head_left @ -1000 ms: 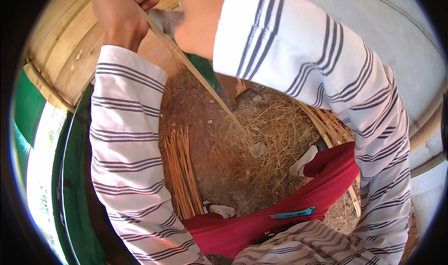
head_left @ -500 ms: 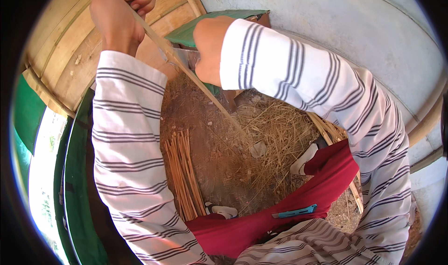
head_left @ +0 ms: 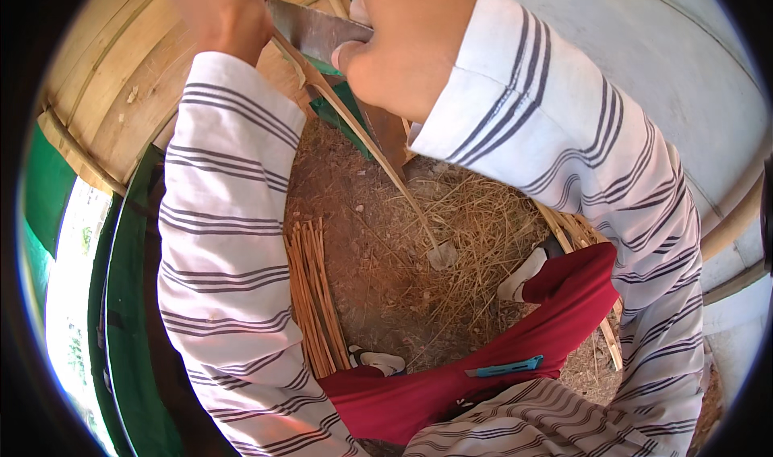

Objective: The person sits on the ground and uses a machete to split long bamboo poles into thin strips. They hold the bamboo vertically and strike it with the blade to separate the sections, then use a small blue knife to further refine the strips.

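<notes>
Head view: your right hand [head_left: 411, 42] has a closed grip on the knife [head_left: 318, 30] at 12 o'clock; left hand [head_left: 221, 10] pinches the bamboo strip [head_left: 362, 139], running toward 6. Splitting step, apparently; next, steady blade pressure along the strip.

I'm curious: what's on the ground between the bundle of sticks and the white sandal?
In the head view, dry straw and bare reddish dirt lie between the stick bundle and sandal.
</notes>
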Demonstrator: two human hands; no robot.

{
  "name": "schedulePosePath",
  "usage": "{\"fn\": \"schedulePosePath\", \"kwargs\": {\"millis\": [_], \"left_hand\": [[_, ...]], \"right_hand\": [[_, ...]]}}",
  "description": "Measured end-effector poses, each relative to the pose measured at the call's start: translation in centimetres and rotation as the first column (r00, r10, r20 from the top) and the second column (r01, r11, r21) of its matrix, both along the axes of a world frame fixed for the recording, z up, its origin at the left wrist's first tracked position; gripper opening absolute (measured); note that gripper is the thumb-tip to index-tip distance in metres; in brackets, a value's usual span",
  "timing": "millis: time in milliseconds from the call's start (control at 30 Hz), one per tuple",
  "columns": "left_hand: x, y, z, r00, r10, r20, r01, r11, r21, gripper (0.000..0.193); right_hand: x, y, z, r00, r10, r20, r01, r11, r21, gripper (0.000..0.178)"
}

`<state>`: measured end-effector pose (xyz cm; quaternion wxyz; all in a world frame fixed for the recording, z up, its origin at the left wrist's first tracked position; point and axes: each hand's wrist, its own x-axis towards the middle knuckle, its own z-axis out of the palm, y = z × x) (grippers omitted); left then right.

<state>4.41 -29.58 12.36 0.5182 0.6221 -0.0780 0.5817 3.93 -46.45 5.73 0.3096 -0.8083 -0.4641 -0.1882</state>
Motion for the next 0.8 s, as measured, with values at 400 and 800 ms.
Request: {"fn": "schedulePosePath", "kwargs": {"millis": [400,800], "left_hand": [[1.0,2.8,0.2,0.785,0.615,0.075,-0.619,0.775,0.128,0.047],[1.7,2.7,-0.1,0.654,0.706,0.272,-0.756,0.606,0.248,0.050]], "right_hand": [[-0.6,0.1,0.6,0.980,0.022,-0.199,-0.032,0.998,-0.048,0.025],[-0.1,1.6,-0.5,0.982,-0.093,0.164,0.134,0.957,-0.259,0.032]]}}
